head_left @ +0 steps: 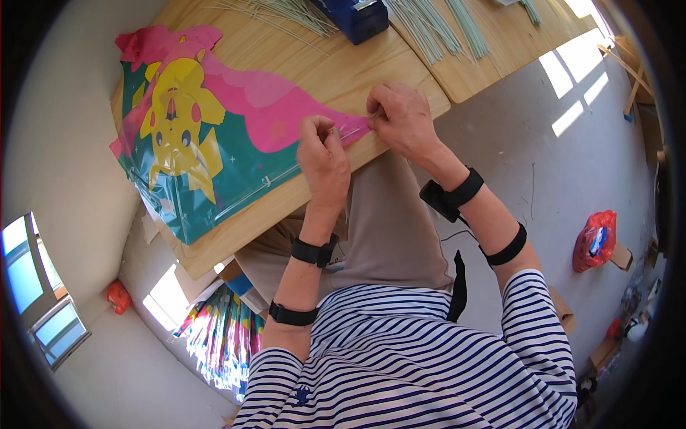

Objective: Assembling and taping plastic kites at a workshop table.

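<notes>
On the table (pixel 389 64), the pink-and-green sheet (pixel 268 100) is pinched by the right hand (pixel 406 121); the left hand (pixel 325 157) is curled, its hold unclear. Blue things (pixel 599 237) are contained in a red bag (pixel 584 252).

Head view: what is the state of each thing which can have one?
Printed sheet: spread out, far end rumpled
Left hand: curled, grip unclear
Right hand: pinching the sheet's pink tip
Thin sticks: lying in loose groups
Red bag: open, contents showing
Window: unclear whether open
</notes>
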The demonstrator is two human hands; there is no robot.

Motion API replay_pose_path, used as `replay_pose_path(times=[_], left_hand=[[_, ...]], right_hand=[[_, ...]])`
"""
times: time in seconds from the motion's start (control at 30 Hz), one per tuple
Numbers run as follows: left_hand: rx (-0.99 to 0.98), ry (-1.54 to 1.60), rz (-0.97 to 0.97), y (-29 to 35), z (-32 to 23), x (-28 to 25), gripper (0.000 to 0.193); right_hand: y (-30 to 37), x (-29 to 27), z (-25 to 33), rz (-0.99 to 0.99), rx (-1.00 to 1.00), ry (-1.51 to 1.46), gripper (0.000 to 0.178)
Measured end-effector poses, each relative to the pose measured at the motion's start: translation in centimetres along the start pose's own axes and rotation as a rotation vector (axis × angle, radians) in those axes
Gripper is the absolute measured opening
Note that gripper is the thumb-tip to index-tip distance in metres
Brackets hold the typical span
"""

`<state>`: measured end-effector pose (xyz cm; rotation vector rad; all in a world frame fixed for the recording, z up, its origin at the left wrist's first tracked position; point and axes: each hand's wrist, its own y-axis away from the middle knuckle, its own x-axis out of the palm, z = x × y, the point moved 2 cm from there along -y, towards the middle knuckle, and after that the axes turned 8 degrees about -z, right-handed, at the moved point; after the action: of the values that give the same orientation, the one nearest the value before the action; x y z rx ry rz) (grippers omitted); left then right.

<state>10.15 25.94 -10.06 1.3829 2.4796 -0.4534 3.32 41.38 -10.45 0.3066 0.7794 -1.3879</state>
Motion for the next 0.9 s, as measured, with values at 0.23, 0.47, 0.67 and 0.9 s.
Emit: replay_pose_path(times=[0.23, 0.47, 0.67, 0.9], left_hand=[[0.000, 0.060, -0.040, 0.8, 0.9, -0.2, 0.009], [0.029, 0.074, -0.029, 0.9, 1.0, -0.2, 0.009], [0.055, 0.057, -0.028, 0.8, 0.9, -0.1, 0.008], [0.087, 0.035, -0.042, 0.7, 1.0, 0.0, 0.008]], right_hand=[[-0.4, -0.3, -0.3, -0.005, -0.022, -0.060, 0.011], [0.1, -0.2, 2.4, 0.044, -0.215, -0.121, 0.012], [-0.1, 0.3, 1.1, 0.112, -0.285, -0.074, 0.011], [-0.2, 0.0, 0.9, 0.150, -0.336, -0.074, 0.012]])
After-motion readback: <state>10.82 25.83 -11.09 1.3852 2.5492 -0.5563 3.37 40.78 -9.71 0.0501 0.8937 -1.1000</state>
